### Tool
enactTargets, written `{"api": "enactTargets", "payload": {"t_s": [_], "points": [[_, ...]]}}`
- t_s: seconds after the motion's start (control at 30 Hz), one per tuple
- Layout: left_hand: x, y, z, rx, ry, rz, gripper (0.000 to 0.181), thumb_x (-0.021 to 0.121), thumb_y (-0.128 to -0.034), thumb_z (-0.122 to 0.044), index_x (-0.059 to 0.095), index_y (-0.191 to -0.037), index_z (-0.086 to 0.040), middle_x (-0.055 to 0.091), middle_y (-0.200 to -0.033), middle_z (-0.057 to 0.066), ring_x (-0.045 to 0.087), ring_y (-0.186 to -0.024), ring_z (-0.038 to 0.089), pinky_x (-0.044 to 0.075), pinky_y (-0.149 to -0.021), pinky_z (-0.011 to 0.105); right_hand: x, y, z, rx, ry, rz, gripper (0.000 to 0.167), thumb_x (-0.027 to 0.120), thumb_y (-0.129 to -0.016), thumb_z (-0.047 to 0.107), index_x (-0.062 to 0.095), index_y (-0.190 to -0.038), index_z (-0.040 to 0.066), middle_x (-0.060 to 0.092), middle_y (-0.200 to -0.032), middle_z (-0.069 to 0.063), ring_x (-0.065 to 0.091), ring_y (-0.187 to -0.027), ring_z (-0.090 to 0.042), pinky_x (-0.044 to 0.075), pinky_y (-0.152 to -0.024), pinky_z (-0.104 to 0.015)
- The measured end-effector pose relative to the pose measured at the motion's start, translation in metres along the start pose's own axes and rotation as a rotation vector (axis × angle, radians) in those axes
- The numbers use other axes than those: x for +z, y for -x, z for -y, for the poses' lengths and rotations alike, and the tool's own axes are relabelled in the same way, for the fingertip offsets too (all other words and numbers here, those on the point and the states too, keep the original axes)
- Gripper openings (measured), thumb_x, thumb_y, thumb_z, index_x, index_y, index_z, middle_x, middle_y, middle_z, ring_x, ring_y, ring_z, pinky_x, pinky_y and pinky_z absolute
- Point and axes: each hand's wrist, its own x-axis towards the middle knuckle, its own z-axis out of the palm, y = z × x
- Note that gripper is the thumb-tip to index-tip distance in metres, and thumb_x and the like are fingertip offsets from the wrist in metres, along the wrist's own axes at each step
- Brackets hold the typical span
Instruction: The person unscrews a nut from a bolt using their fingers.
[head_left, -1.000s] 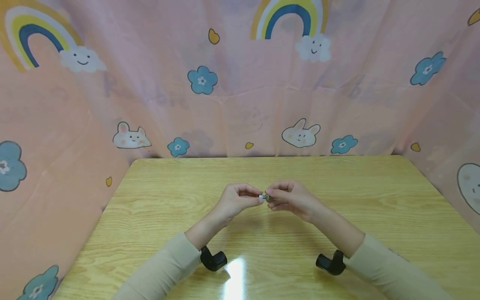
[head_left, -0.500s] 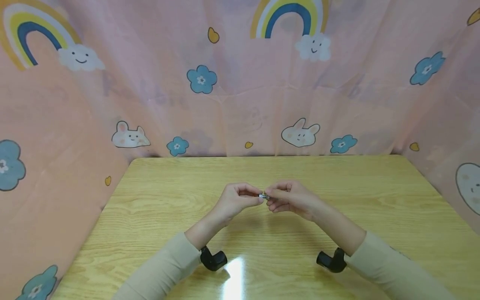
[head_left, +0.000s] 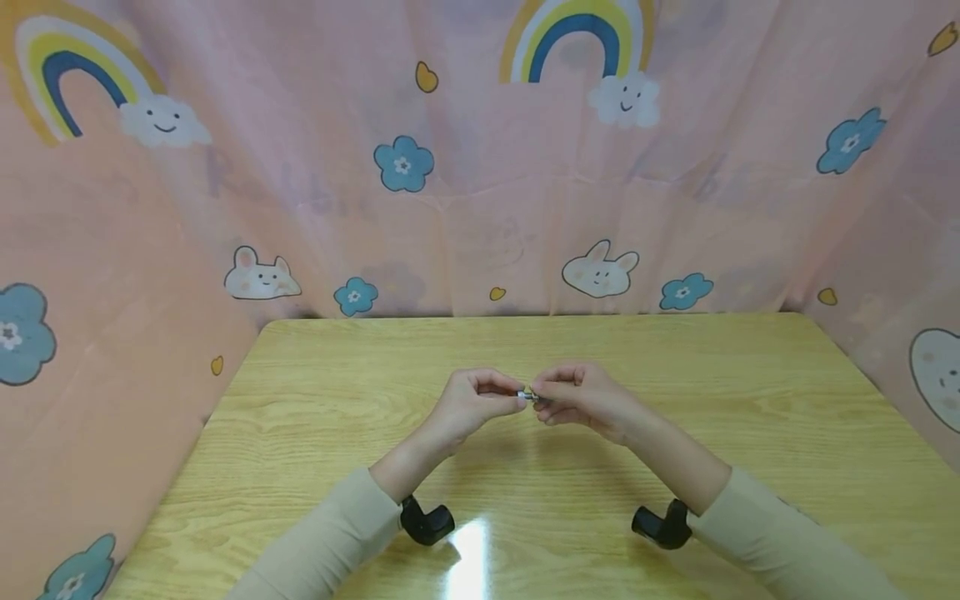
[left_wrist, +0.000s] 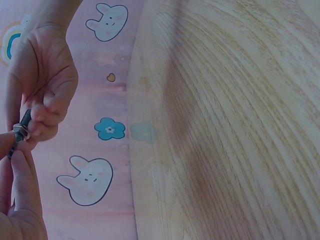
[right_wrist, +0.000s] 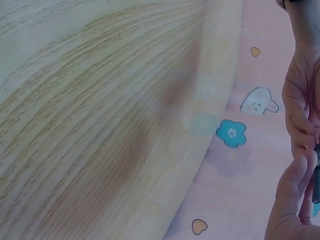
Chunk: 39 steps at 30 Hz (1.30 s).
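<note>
Head view: two bare hands above the middle of the worktop [head_left: 300,400], fingertips facing. Left hand [head_left: 472,402]: forearm slanting from near left towards far centre, thumb and fingers pinching the left end of a small metal bolt [head_left: 528,396]. Right hand [head_left: 588,400]: forearm slanting from near right towards far centre, thumb and fingertips pinching at the bolt's right end, lower fingers curled beneath. Bolt: lying left to right between the two pinches. Beige sleeves [head_left: 330,533], one per forearm; black wrist mounts [head_left: 427,523], one by each cuff. Pink curtain [head_left: 480,208], beyond the worktop's far edge, printed with rainbows, flowers and rabbits.

Left wrist view: left hand with thumb and finger against one end of the bolt; right hand opposite, palm showing, fingers bent in. Bolt: dark thread, silver nut [left_wrist: 21,131] around it.

Right wrist view: right hand with thumb and finger raised beside the bolt's threaded shaft, partly cut off at the right edge; left hand opposite, fingers bent. Which hand grips the nut itself cannot be told.
</note>
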Motion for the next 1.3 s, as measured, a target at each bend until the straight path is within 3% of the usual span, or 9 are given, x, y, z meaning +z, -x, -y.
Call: {"api": "enactTargets", "payload": {"t_s": [0.2,0.43,0.57,0.7,0.97,1.07,1.2,1.3], "points": [[0.0003,0.0008,0.0002,-0.002,0.001,-0.007,0.023,0.069,-0.0800,0.001,0.064,-0.100,0.010,0.066,-0.091,0.005,0.065,-0.081,0.014,0.051,-0.082,0.032,-0.0028,-0.0012,-0.0030,-0.044,0.093,0.001,0.031,0.065,-0.084,0.005,0.053,-0.111,-0.005,0.060,-0.099,-0.006,0.060,-0.088,-0.018,0.050,-0.083,-0.032],[0.0010,-0.0005,-0.0008,-0.002,0.000,-0.011,0.022,0.069,-0.0801,0.002,0.065,-0.101,0.009,0.066,-0.091,0.004,0.065,-0.082,0.014,0.051,-0.083,0.032,-0.0011,-0.0001,0.0042,0.010,0.027,-0.023,0.011,0.057,-0.093,0.013,0.062,-0.093,0.003,0.067,-0.077,-0.003,0.065,-0.067,-0.012,0.054,-0.066,-0.025],[0.0006,-0.0001,-0.0010,0.007,0.005,-0.007,0.023,0.069,-0.0803,0.001,0.064,-0.101,0.010,0.066,-0.091,0.005,0.065,-0.082,0.013,0.051,-0.083,0.032,-0.0020,-0.0003,0.0024,-0.025,0.043,-0.019,0.005,0.062,-0.088,0.007,0.063,-0.092,0.005,0.066,-0.082,-0.002,0.064,-0.074,-0.013,0.053,-0.074,-0.029],[-0.0005,0.0002,0.0004,0.014,0.006,-0.002,0.024,0.069,-0.0804,0.002,0.063,-0.101,0.011,0.066,-0.093,0.007,0.065,-0.082,0.013,0.051,-0.083,0.032,-0.0036,0.0003,0.0010,-0.058,0.055,-0.015,0.012,0.065,-0.084,0.003,0.062,-0.095,0.008,0.065,-0.089,-0.002,0.063,-0.083,-0.015,0.051,-0.083,-0.032],[-0.0007,0.0000,0.0013,0.006,0.004,-0.009,0.023,0.069,-0.0806,0.001,0.064,-0.101,0.010,0.067,-0.093,0.006,0.065,-0.083,0.014,0.051,-0.083,0.032,-0.0020,-0.0012,0.0010,0.034,0.009,-0.010,0.013,0.060,-0.092,0.015,0.063,-0.095,0.002,0.067,-0.079,-0.005,0.066,-0.070,-0.013,0.054,-0.069,-0.027],[-0.0004,-0.0002,0.0004,-0.001,0.006,-0.011,0.024,0.069,-0.0807,0.000,0.064,-0.102,0.010,0.067,-0.093,0.005,0.065,-0.083,0.014,0.051,-0.083,0.032,-0.0018,-0.0014,-0.0004,0.004,0.018,0.008,0.008,0.062,-0.089,0.009,0.063,-0.095,0.003,0.066,-0.082,-0.003,0.065,-0.074,-0.013,0.054,-0.073,-0.028],[-0.0001,0.0003,-0.0009,0.003,0.005,-0.015,0.026,0.069,-0.0805,0.001,0.063,-0.104,0.012,0.067,-0.093,0.006,0.065,-0.083,0.014,0.051,-0.083,0.032,-0.0025,-0.0005,-0.0002,-0.052,0.018,0.022,0.014,0.064,-0.085,0.002,0.062,-0.098,0.006,0.064,-0.090,-0.003,0.064,-0.083,-0.015,0.052,-0.081,-0.031],[-0.0003,0.0002,-0.0004,0.001,0.000,-0.020,0.024,0.069,-0.0802,0.000,0.064,-0.102,0.010,0.067,-0.093,0.006,0.065,-0.083,0.014,0.051,-0.083,0.032,-0.0021,0.0003,0.0015,-0.033,-0.005,0.015,0.009,0.061,-0.089,0.006,0.063,-0.097,0.006,0.065,-0.088,-0.003,0.065,-0.079,-0.014,0.053,-0.078,-0.029]]}}
